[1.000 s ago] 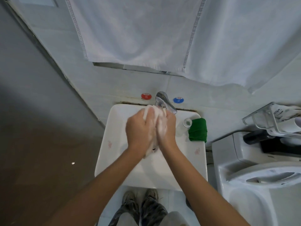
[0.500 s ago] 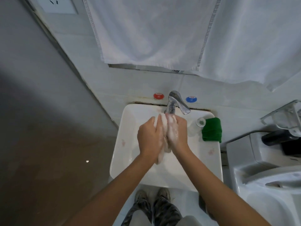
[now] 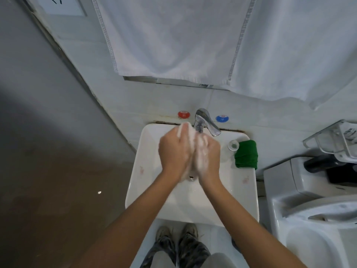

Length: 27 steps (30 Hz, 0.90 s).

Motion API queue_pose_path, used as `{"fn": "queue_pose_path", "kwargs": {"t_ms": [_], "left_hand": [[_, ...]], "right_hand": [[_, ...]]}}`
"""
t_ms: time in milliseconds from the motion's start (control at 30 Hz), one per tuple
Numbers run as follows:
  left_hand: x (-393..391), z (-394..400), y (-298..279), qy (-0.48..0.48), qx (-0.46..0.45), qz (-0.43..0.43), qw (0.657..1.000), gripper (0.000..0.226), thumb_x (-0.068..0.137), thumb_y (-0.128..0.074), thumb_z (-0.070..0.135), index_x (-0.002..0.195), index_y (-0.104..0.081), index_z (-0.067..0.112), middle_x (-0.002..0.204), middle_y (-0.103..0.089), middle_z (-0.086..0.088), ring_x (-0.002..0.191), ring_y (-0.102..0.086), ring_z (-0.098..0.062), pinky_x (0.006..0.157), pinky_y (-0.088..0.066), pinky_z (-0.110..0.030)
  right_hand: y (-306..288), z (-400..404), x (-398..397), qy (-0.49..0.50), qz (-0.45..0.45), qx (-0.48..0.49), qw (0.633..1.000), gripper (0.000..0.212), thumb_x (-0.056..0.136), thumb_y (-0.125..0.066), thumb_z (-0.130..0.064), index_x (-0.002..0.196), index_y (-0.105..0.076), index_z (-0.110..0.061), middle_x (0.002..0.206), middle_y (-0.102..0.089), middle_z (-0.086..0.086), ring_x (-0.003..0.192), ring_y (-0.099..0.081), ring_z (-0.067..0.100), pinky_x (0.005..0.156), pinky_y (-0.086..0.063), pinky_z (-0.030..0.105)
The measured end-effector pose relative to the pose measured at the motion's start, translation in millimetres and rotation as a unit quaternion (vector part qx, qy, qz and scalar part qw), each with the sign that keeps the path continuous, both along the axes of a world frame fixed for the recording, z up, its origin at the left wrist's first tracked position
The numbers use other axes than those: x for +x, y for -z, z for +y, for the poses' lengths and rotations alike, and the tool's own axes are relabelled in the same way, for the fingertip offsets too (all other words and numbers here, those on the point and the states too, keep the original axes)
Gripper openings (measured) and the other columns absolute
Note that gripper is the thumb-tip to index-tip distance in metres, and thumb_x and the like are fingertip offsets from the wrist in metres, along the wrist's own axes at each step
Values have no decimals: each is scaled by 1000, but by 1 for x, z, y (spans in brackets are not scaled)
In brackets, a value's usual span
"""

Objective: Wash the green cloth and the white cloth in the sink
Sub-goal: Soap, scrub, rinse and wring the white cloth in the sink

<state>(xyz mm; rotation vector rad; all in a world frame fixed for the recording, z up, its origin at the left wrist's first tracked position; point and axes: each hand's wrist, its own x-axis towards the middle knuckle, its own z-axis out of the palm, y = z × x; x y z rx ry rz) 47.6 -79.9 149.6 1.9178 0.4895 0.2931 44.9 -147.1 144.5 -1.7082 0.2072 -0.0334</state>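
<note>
Over the white sink (image 3: pixel 146 198) my left hand (image 3: pixel 173 151) and my right hand (image 3: pixel 209 153) are pressed together, gripping the soapy white cloth (image 3: pixel 190 133) between them. Only the cloth's top edge and a strip between the palms show; foam covers my right hand. The hands sit just under the chrome tap (image 3: pixel 204 120). The green cloth (image 3: pixel 246 154) lies folded on the sink's right rim, apart from both hands.
A small clear cup (image 3: pixel 233 145) stands beside the green cloth. Red knob (image 3: pixel 183 114) and blue knob (image 3: pixel 222 118) flank the tap. White towels (image 3: pixel 173 39) hang above. A toilet (image 3: pixel 313 219) and a wire rack (image 3: pixel 336 142) are at the right.
The hands have kept rubbing the white cloth, the left one sliding up toward the tap. The camera view has shifted a little.
</note>
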Motion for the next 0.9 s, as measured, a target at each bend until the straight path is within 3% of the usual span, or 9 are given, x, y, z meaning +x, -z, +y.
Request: {"fn": "queue_pose_path", "kwargs": {"t_ms": [100, 200, 367, 533, 600, 667, 767, 833, 900], "left_hand": [[-8, 2, 11, -1, 5, 25, 1000, 44, 97, -47, 35, 57, -43, 20, 56, -49, -14, 58, -56, -28, 60, -47, -39], [-35, -31, 9, 33, -35, 20, 999, 39, 96, -48, 36, 71, -59, 9, 68, -66, -9, 66, -65, -21, 65, -52, -33], [-4, -3, 15, -5, -2, 36, 999, 46, 98, -46, 36, 54, -40, 22, 51, -46, 3, 50, -45, -13, 57, -38, -29], [-26, -32, 9, 22, -23, 14, 999, 32, 97, -46, 37, 74, -60, 19, 68, -63, 4, 64, -61, -8, 62, -48, -18], [-11, -17, 11, 3, -4, 8, 1000, 38, 97, -46, 36, 62, -49, 22, 56, -53, 7, 55, -51, -10, 55, -40, -23], [-5, -4, 15, -5, 32, 15, 999, 44, 97, -46, 37, 56, -39, 22, 51, -45, 6, 51, -44, -11, 56, -34, -27], [-23, -19, 15, 11, 50, -10, 999, 37, 97, -45, 36, 67, -55, 15, 63, -60, -1, 59, -58, -14, 59, -42, -24], [-31, -23, 15, 21, 46, -32, 998, 36, 97, -47, 34, 66, -55, 17, 63, -62, 0, 58, -58, -12, 58, -43, -23], [-21, -9, 19, 15, 45, -23, 999, 43, 97, -48, 33, 56, -42, 22, 51, -50, 4, 49, -47, -12, 53, -36, -28]], "right_hand": [[4, -5, -5, -44, -22, -53, 997, 45, 96, -52, -14, 55, -36, -22, 51, -34, -11, 48, -30, 4, 50, -28, 23], [9, -19, 25, 22, 77, 27, 996, 37, 98, -48, -12, 62, -39, -14, 53, -34, -2, 42, -30, 3, 44, -29, 22], [18, -10, -15, -37, 25, -50, 998, 39, 97, -51, -21, 60, -50, -13, 55, -48, 2, 54, -50, 16, 53, -43, 31], [11, -19, 20, 31, 79, 39, 996, 42, 97, -50, -24, 55, -45, -21, 48, -43, -8, 47, -41, 7, 51, -35, 28], [15, -12, 5, 8, 35, -20, 999, 40, 100, -47, -21, 60, -51, -15, 54, -48, -3, 51, -46, 8, 52, -39, 27], [18, -9, -9, -31, -2, -81, 996, 37, 100, -48, -16, 64, -56, -7, 56, -48, -4, 50, -47, 3, 51, -37, 17], [20, -13, 9, -23, 38, -58, 997, 34, 100, -46, -12, 68, -53, -16, 62, -50, -8, 52, -51, -7, 53, -40, 11], [24, -11, 12, 27, 66, -29, 997, 33, 99, -46, -10, 67, -50, -16, 62, -51, -3, 51, -49, -2, 54, -43, 19], [29, -2, -8, 33, 74, -24, 996, 30, 99, -46, -13, 69, -52, -14, 65, -54, 3, 60, -53, 10, 62, -48, 36]]}}
